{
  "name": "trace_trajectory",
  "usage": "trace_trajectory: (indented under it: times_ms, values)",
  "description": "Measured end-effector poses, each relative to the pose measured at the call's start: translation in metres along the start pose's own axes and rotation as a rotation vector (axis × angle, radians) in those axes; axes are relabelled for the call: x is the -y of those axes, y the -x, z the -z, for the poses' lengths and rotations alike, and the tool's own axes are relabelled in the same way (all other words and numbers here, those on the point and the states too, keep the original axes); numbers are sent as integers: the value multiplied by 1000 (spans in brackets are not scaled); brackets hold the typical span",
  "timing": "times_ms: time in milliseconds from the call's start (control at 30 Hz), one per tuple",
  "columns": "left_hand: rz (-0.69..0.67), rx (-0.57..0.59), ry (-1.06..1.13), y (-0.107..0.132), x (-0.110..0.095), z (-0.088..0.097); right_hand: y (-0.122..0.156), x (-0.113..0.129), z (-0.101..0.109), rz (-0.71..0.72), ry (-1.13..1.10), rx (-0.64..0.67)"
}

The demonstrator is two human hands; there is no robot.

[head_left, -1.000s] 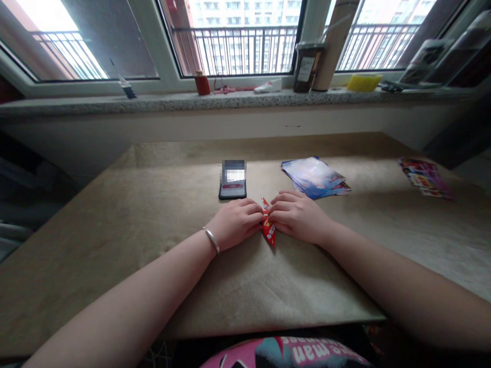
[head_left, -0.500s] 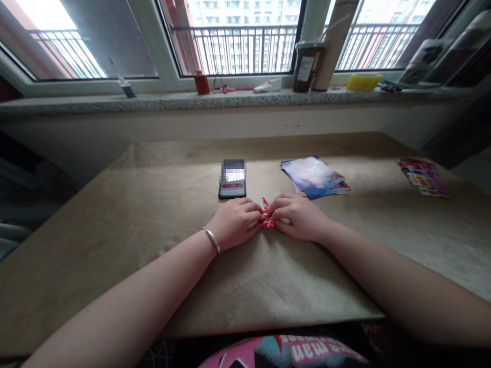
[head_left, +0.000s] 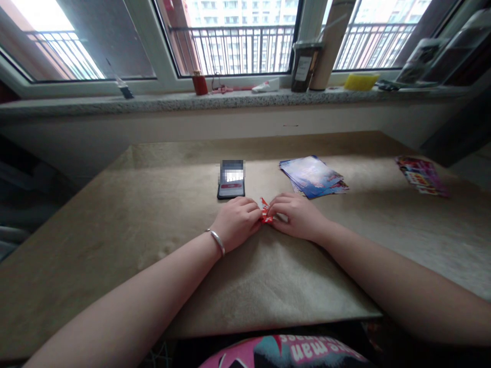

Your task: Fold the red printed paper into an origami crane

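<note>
A small red-and-white piece of folded paper [head_left: 265, 208] lies between my two hands at the table's middle; its pointed upper tip sticks out above the fingers. My left hand [head_left: 238, 221], with a silver bangle at the wrist, pinches its left side. From the other side my right hand [head_left: 293, 214] presses thumb and fingers onto it. The fingers cover much of the paper, so its full shape is hidden. Just beyond my left hand lies a phone [head_left: 231, 190] with a lit, partly blurred screen.
Behind my right hand is a stack of blue-purple printed sheets [head_left: 312, 174]. Colourful red-purple cards [head_left: 422, 176] lie at the far right of the tan-covered table [head_left: 115, 214]. On the stone windowsill [head_left: 161, 104] stand a red bottle [head_left: 199, 83], a dark lidded container [head_left: 305, 69] and a yellow block [head_left: 361, 82].
My left hand has turned slightly and shifted a little over the folded paper, so less of its lower part shows. My right hand is almost unchanged.
</note>
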State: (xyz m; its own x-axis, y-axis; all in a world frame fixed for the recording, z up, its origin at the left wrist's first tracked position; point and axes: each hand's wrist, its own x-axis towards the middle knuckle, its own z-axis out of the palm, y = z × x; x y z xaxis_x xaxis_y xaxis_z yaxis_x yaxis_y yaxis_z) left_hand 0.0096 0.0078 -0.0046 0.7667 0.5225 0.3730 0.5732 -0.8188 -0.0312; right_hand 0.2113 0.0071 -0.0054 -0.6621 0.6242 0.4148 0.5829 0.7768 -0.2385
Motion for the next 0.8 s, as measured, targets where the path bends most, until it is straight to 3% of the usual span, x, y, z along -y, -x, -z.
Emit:
trace_trajectory:
  times_ms: [400,800]
  values:
    - [-23,-25,-114,-2,-2,1,-1,6,5,141,285,-16]
    - [77,16,18,-2,0,0,-4,-3,1,148,163,-22]
